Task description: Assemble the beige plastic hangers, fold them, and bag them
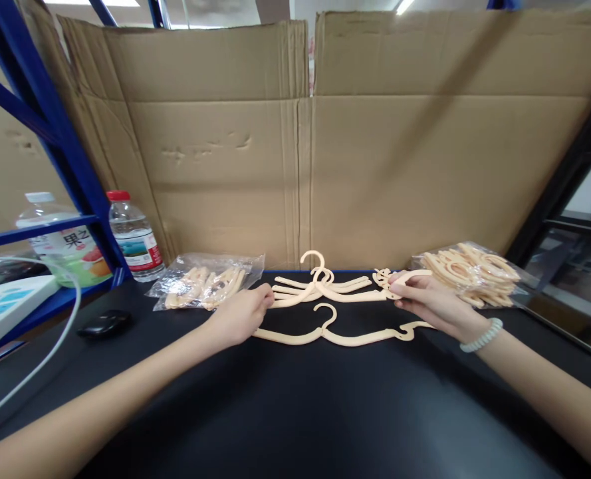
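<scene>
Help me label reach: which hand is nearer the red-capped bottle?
Left. The left hand is right of the red-capped bottle, lower in view; the right hand is much farther right, near the right end of the hangers.

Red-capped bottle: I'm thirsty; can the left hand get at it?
Probably yes, once free: the left hand seems to hold a hanger, and the bag before the bottle looks easy to reach over.

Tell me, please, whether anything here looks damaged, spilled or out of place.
The cardboard backing looks worn: its left panel has ragged scuffs, and a gap splits its top edge. I see no spill, and the hangers show no obvious damage.
</scene>
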